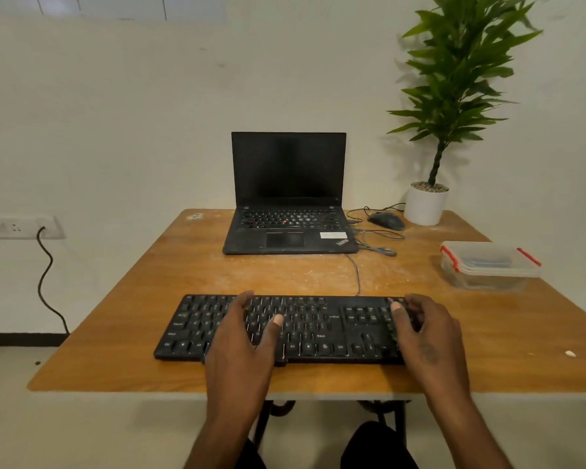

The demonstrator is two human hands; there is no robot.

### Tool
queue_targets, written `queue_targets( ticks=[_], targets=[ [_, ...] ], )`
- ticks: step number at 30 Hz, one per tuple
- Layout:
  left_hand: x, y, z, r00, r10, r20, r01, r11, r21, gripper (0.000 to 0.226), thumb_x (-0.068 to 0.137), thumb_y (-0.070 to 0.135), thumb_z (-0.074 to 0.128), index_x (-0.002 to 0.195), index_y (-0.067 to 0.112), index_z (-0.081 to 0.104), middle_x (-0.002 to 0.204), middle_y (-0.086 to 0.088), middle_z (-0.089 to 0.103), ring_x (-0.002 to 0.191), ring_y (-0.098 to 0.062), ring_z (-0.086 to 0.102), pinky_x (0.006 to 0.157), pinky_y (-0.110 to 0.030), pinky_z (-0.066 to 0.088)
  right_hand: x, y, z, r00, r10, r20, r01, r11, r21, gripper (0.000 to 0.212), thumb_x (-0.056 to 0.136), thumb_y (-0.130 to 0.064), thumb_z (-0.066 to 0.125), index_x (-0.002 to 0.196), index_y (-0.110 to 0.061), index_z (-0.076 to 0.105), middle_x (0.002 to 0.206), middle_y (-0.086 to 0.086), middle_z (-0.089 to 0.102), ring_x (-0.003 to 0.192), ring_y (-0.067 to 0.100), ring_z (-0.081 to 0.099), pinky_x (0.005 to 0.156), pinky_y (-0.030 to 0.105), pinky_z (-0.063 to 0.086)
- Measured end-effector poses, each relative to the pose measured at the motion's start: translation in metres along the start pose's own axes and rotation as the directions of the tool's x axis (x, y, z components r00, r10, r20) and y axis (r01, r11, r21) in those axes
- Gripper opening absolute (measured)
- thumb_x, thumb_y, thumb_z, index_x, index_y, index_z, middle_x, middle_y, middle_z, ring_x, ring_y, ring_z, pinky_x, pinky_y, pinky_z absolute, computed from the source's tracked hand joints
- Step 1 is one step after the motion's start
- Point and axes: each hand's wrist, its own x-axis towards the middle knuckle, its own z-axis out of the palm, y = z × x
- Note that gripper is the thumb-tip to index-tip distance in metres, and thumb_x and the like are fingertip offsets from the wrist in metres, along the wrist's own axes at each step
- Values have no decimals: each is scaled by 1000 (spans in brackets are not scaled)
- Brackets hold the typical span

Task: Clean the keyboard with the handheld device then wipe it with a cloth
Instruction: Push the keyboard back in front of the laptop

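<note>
A black keyboard (322, 328) lies across the near part of the wooden table (244, 272), its grey cable running back toward the laptop. My left hand (242, 340) rests flat on the middle keys with fingers stretched and the thumb out to the right. My right hand (427, 333) lies over the keyboard's right end, fingers bent over the number pad edge. Neither hand holds a tool. A clear lidded box with red clips (487, 264) at the right shows something blue inside; I cannot tell what it is.
An open black laptop (288, 198) stands at the back centre, with a dark mouse (386, 221) and loose cables to its right. A potted plant (425, 204) sits at the back right corner. A wall socket with a black cord (43, 265) is at the left.
</note>
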Motion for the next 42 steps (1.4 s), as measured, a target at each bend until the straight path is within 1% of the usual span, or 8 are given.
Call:
queue_targets(
  ticks=[4,6,8,12,17,23,32,42],
  targets=[
    [10,-24,-15,996,68,-54,-42,925,378,70,92,69,47,151,31,41,160,1,40,153,-25,24,126,-51,17,-1,4,-2,999,40,35,-32,976,-215,48,98,-41,56,139,-15,55,135,13,55,126,35,44,100,46,41],
    [15,-36,-21,998,40,-50,-11,875,484,81,89,77,30,155,30,35,166,-1,30,156,-29,15,126,-52,13,-2,7,0,995,72,68,-53,968,-246,54,98,-45,54,144,-17,49,141,14,52,129,36,42,101,46,41],
    [18,-43,-26,999,-1,-53,28,852,522,86,87,79,24,157,30,31,167,-6,24,155,-33,14,125,-54,15,-2,10,2,990,90,106,-59,964,-260,59,98,-50,51,147,-18,45,143,14,50,130,36,42,100,46,42],
    [29,-50,-31,993,-89,-81,114,903,414,84,87,79,31,155,30,34,160,-12,35,147,-36,29,117,-57,30,-1,15,7,992,84,91,-58,965,-258,59,97,-51,51,146,-17,46,139,14,54,127,36,42,98,46,43],
    [46,-59,-33,981,-152,-120,175,961,215,84,84,78,44,152,29,40,144,-12,53,135,-38,44,112,-54,35,7,12,11,991,116,66,-105,983,-150,57,94,-53,58,141,-22,51,136,12,56,127,35,41,100,49,42],
    [85,-70,-29,981,-159,-111,169,981,95,75,85,76,53,147,35,44,134,-8,63,125,-38,55,104,-57,47,39,7,23,989,133,65,-127,988,-89,59,92,-56,60,141,-24,52,134,10,58,131,34,39,101,51,44],
    [146,-71,3,989,-111,-93,112,994,5,77,82,79,52,144,35,47,128,-2,66,118,-30,60,95,-54,55,109,8,53,978,121,169,-100,987,-125,64,94,-57,58,145,-20,46,140,13,54,135,35,37,102,50,42],
    [170,-71,19,995,-34,-92,38,998,44,77,86,65,66,148,26,46,139,2,61,124,-22,57,100,-50,54,144,13,78,974,91,209,-47,977,-207,73,93,-57,59,148,-13,41,148,9,49,139,31,36,110,49,42]
  ],
)
